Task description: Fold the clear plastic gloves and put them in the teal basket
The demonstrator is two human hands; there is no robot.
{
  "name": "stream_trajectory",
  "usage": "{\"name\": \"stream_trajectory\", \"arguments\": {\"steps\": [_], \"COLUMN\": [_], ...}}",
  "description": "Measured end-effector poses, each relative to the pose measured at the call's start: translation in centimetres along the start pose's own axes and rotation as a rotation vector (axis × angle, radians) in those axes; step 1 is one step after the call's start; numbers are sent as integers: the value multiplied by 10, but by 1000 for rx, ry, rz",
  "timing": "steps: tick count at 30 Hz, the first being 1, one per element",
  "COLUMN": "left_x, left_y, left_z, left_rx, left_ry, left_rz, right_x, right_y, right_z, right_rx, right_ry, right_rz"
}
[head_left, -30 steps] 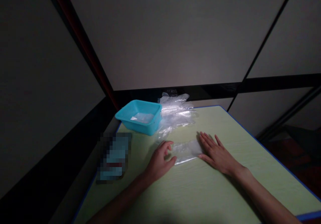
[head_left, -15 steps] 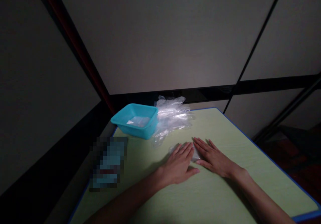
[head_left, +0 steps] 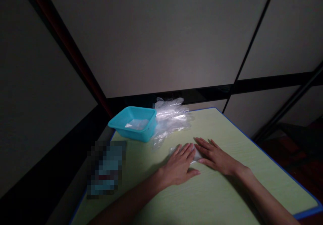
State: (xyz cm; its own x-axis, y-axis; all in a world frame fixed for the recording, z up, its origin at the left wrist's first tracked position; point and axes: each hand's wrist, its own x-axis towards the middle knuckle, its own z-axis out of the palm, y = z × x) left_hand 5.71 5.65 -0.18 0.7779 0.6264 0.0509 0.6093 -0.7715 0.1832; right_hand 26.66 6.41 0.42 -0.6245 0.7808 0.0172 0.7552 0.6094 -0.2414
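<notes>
My left hand (head_left: 180, 164) lies flat, fingers stretched out, over a piece of clear thin plastic (head_left: 197, 156) on the table. That plastic is partly hidden beneath the hand, and it looks folded. My right hand (head_left: 214, 156) rests just to the right with its fingers extended, its fingertips by the plastic's right edge. Farther back lies a loose pile of clear disposable plastic gloves (head_left: 173, 117), spread beside a turquoise basket (head_left: 148, 130). Inside the basket is a flat, clear, folded-looking piece of plastic (head_left: 137, 124).
The pale green table (head_left: 222, 198) has a blue edge. A blurred-out rectangular object (head_left: 107, 169) lies at its left side. Behind the table stand light panels (head_left: 161, 43) with dark strips.
The right hand has shifted slightly right, away from the left hand, showing more of the plastic between them. The left hand stays flat. The view has turned a little.
</notes>
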Motion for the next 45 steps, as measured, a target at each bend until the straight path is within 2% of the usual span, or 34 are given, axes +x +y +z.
{"name": "stream_trajectory", "arguments": {"steps": [5,9,18,31,37,41,45], "left_x": [1,1,1,-3,-21,-43,-66], "left_y": [-1,-1,2,2,-3,-10,-18], "left_z": [0,1,2,10,9,1,-2], "left_rx": [46,41,0,11,63,117,152], "left_ry": [-23,-23,21,44,17,-50,-40], "left_rz": [5,4,-4,-56,-123,-183,-263], "right_x": [0,1,6,6,6,6,5], "right_y": [1,-1,-18,-19,-19,-19,-19], "right_z": [0,2,22,37,37,37,39], "right_rx": [7,-3,-14,-186,-210,-199,-182], "right_ry": [-25,13,40,164,159,143,157], "right_rz": [9,1,-118,-98,-81,-66,-58]}}
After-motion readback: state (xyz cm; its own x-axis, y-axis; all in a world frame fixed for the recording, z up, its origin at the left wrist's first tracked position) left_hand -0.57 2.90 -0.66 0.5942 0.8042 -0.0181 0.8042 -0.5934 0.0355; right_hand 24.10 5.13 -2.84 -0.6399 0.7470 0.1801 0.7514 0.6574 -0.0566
